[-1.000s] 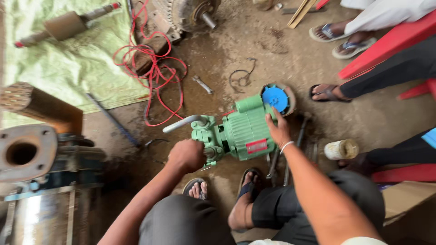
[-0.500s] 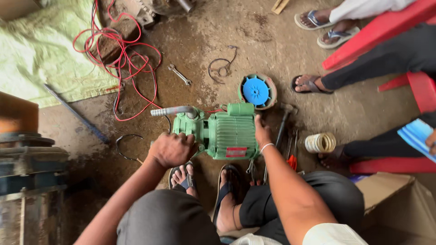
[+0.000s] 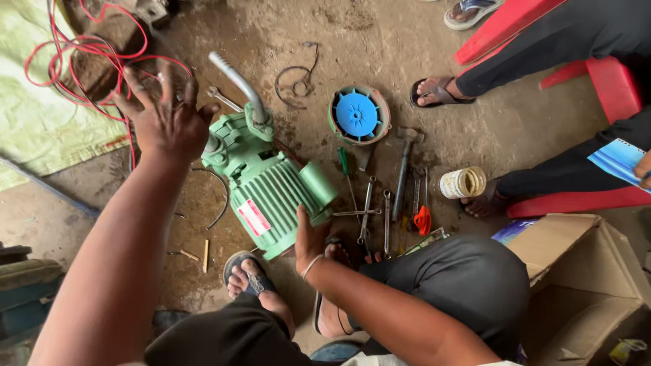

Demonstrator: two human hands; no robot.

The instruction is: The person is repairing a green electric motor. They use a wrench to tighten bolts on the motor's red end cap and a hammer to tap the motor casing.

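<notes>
The green motor pump is lying tilted on the dirt floor, its bent metal pipe pointing away from the person. It looks heavy, rigid cast metal, best gripped by the ribbed body. The left hand, half a second ago resting on the pump, is now lifting off with fingers spread. The right hand is pressing flat against the pump's near end. Right of the pump, a blue fan cover and spanners are lying.

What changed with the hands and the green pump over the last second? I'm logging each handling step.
The left hand let go of the green pump and lifted, fingers spread. The pump was turned, so its metal pipe now points up and away. The right hand stayed on the motor end. The blue fan cover and wrenches stayed put.
</notes>
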